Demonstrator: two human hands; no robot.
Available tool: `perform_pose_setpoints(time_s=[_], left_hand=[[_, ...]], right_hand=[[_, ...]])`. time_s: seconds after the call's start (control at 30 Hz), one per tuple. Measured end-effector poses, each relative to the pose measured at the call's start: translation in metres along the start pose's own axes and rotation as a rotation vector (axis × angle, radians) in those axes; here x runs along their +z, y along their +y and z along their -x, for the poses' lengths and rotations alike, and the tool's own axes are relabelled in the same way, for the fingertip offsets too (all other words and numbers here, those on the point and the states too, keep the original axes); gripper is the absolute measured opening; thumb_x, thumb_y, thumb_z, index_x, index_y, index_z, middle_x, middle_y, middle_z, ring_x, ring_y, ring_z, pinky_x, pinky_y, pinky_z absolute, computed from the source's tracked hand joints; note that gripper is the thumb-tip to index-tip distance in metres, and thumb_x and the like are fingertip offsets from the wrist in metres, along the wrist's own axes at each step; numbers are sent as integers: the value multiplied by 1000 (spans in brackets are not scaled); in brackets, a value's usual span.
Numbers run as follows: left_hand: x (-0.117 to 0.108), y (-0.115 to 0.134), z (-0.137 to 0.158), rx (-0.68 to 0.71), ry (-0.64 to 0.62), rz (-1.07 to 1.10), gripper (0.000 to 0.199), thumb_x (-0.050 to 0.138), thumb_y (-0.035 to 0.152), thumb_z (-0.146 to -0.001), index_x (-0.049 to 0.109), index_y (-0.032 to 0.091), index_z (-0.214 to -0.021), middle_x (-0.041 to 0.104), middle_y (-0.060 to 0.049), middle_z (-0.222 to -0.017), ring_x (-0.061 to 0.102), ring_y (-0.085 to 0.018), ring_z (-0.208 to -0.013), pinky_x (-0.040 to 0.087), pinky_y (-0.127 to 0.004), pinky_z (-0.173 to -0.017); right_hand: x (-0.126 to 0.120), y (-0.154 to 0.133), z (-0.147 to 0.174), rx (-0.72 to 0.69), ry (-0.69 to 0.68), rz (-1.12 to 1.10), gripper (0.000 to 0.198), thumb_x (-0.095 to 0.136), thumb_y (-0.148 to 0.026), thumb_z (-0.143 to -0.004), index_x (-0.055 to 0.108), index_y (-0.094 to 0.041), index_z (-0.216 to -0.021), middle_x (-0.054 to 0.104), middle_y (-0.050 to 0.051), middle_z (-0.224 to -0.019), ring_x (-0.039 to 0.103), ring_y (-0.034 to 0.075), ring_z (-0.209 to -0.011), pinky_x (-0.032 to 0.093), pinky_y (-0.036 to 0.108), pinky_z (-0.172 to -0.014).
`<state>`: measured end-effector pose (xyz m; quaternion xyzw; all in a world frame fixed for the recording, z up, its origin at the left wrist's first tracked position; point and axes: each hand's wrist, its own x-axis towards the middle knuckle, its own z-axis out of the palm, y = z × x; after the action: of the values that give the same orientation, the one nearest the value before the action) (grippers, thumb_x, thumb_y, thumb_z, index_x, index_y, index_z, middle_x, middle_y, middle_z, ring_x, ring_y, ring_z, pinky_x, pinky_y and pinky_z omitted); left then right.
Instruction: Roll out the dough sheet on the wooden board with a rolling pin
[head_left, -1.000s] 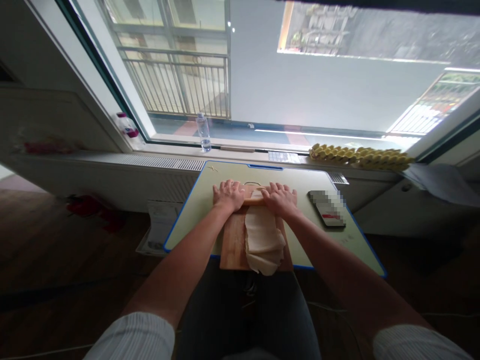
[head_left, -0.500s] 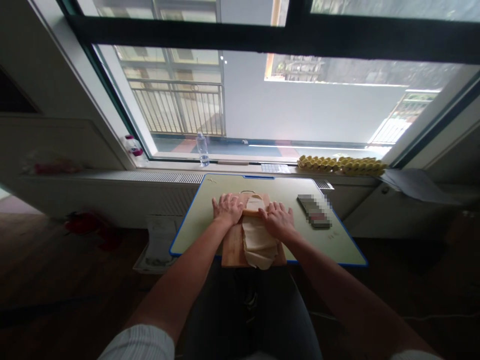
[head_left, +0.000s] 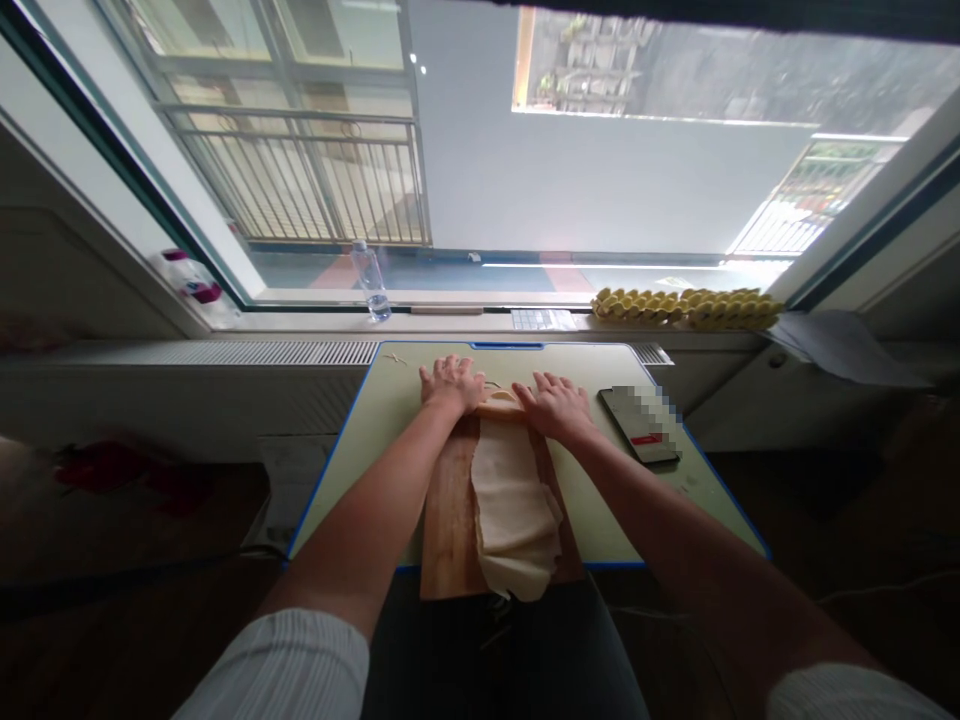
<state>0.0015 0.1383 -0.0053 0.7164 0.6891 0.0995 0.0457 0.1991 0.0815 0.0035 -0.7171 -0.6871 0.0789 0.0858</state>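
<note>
A long, pale sheet of dough [head_left: 514, 500] lies on a wooden cutting board [head_left: 448, 520], with loose folds at its near end, which hangs over the board's front edge. Across its far end rests a rolling pin [head_left: 500, 408], of which only the middle shows. My left hand [head_left: 451, 384] presses on the pin's left end, palm down and fingers stretched forward. On the right end lies my right hand [head_left: 556, 404], flat with its fingers spread. Both hands cover the pin's ends. A small strip of dough shows beyond the pin.
The board sits on a pale green table [head_left: 360, 470] with a blue rim and projects past its front edge. A phone [head_left: 637, 425], partly blurred out, lies on the right. Along the windowsill stand a clear bottle [head_left: 372, 283], a purple-capped bottle [head_left: 196, 285] and yellow egg trays [head_left: 686, 308].
Both hands and the rolling pin have moved away from me along the dough, towards its far end. More of the sheet shows on the near side. My view has also shifted.
</note>
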Motion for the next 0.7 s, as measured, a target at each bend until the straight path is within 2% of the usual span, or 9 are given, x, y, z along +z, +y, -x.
perform_pose_setpoints(time_s=[0.17, 0.33, 0.53, 0.7], left_hand=[[1, 7, -25, 9, -8, 18, 56, 38, 55, -102, 60, 28, -147, 56, -13, -159, 49, -36, -144, 30, -64, -124], [-1, 12, -36, 14, -22, 30, 57, 37, 53, -104, 59, 24, -147, 57, -16, -157, 50, -37, -142, 32, -63, -122], [-2, 10, -27, 24, 15, 42, 52, 40, 52, -104, 64, 24, -140, 61, -16, -151, 54, -36, -137, 36, -60, -119], [-1, 4, -3, 6, 62, 26, 48, 38, 49, -105, 69, 27, -134, 64, -13, -148, 54, -34, -136, 35, -57, -120]], right_hand=[[-1, 6, -24, -5, -26, 23, 75, 24, -70, -108, 50, -22, -160, 51, 16, -164, 45, 36, -148, 32, 52, -121], [-5, 8, -32, -49, -53, 101, 71, 21, -65, -111, 49, -24, -161, 54, 18, -161, 48, 38, -145, 35, 52, -117], [-4, 6, -25, -22, -49, 116, 71, 19, -65, -111, 51, -24, -160, 56, 16, -160, 49, 36, -144, 36, 49, -116], [-1, -1, 4, -16, 4, 75, 73, 17, -69, -109, 56, -26, -154, 56, 14, -159, 49, 35, -142, 36, 51, -116]])
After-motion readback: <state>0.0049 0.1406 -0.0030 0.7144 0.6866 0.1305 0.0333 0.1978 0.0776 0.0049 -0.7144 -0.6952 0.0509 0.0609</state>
